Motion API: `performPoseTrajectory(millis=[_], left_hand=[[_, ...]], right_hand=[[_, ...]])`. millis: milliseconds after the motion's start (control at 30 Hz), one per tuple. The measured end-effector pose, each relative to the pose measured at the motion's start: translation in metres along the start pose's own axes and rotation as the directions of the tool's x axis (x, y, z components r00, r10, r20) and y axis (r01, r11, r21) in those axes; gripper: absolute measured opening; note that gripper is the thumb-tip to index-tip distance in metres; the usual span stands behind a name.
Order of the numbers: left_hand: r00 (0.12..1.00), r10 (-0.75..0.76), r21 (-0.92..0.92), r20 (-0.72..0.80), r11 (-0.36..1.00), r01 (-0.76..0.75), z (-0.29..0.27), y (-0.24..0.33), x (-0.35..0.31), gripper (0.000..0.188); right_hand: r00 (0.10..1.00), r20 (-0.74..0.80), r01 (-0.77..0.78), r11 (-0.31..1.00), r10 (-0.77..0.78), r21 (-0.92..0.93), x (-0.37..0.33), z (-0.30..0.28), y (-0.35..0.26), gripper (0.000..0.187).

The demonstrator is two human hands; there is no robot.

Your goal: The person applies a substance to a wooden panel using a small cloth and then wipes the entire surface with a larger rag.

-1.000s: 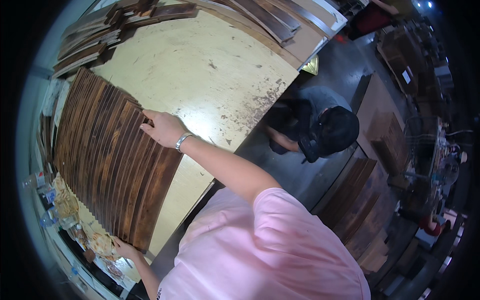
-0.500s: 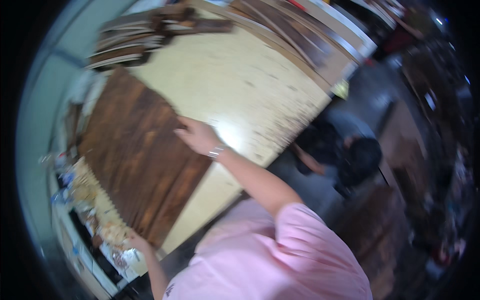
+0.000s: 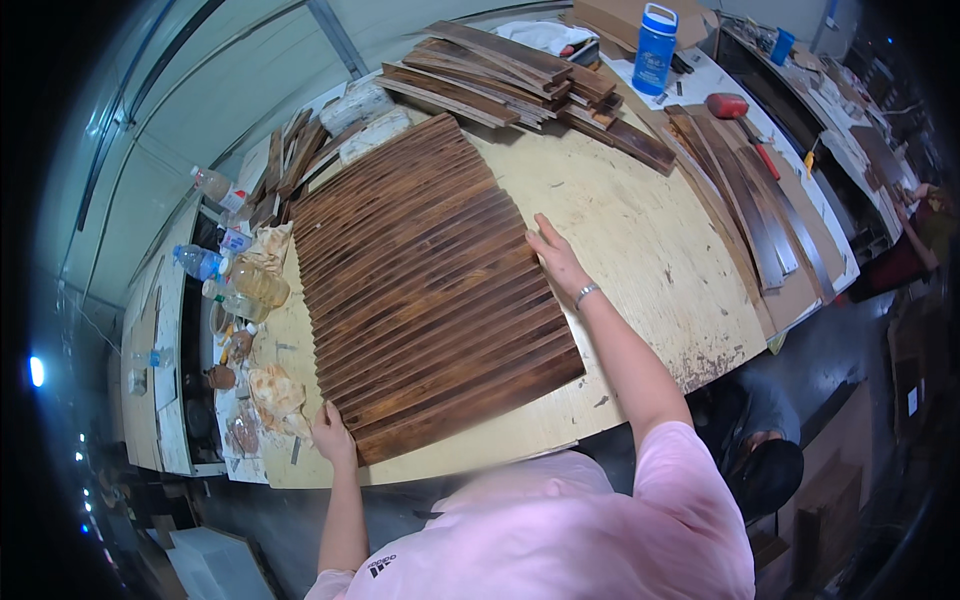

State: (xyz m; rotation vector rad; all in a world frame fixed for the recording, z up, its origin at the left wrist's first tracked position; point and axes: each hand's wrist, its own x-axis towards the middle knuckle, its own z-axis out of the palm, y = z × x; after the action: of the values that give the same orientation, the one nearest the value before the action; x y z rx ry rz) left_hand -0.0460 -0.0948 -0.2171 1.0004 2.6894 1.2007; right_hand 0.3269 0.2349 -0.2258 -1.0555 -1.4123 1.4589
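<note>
Dark brown wooden slats (image 3: 430, 280) lie side by side on the pale tabletop, forming a wide ridged sheet with a stepped left edge. At the near left corner my left hand (image 3: 333, 435) is closed on the slat ends, its thumb along the edge and its other fingers partly hidden. My right hand (image 3: 558, 258) touches the right-hand ends about midway up. Its thumb and forefinger are spread apart there, and a metal bracelet (image 3: 587, 292) circles that wrist.
Stacked loose boards (image 3: 500, 75) lie behind the slats. Bottles (image 3: 258, 283) and crumpled cloth (image 3: 277, 395) line the left side. A blue bottle (image 3: 655, 55), a red-headed mallet (image 3: 727, 106) and long strips (image 3: 735, 190) stand or lie far right. Another person (image 3: 770, 470) is low beyond the table's right edge.
My view has swung, and the picture is sharper now, with the slats' ridges showing clearly. Both hands remain at the slats' opposite edges, the right at the right side, the left near the corner.
</note>
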Motion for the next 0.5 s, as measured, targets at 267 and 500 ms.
performPoseTrajectory(millis=[267, 500], left_hand=[[0.999, -0.039, 0.037, -0.014, 0.999, 0.039, 0.000, -0.005, 0.003, 0.038], [0.955, -0.074, 0.076, 0.289, 0.996, 0.055, -0.016, -0.041, 0.042, 0.051]], right_hand=[[0.991, 0.054, -0.130, 0.987, 0.125, 0.099, 0.077, 0.026, 0.005, 0.086], [0.987, 0.108, -0.134, 0.985, 0.123, 0.105, 0.097, 0.028, 0.011, 0.083]])
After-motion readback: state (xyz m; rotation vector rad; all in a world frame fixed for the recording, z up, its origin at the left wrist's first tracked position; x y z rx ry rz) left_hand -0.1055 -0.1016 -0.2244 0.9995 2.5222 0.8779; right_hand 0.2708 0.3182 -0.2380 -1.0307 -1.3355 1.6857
